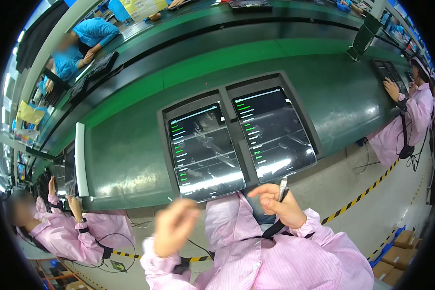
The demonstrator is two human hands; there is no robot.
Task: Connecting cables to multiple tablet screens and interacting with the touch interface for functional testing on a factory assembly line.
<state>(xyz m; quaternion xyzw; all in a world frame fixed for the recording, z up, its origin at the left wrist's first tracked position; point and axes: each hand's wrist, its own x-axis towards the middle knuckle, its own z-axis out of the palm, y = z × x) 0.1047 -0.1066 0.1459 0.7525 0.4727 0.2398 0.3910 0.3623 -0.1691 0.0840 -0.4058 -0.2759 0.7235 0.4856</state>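
Two large tablets with lit black screens, the left tablet [205, 150] and the right tablet [274, 133], lie side by side in a dark grey tray [314, 137]. Lines of white and green text run down each screen, and wrinkled clear film or glare shows on the glass. My right hand [286, 208] is closed around a short pen-like stick [282, 189] with a silver-white end, its index finger pointing left. It hovers just below the tablets' near edges. My left hand [175, 226], smeared by motion, is off the left tablet's lower corner; its grip is unclear.
The green bench [121, 154] carries the tray. A white bar [81, 159] stands left of it. Co-workers in pink sit at both sides, the right one handling a dark tray [389, 72]. Across the black conveyor [150, 53], a person in blue works. A grey-green post [365, 36] rises far right.
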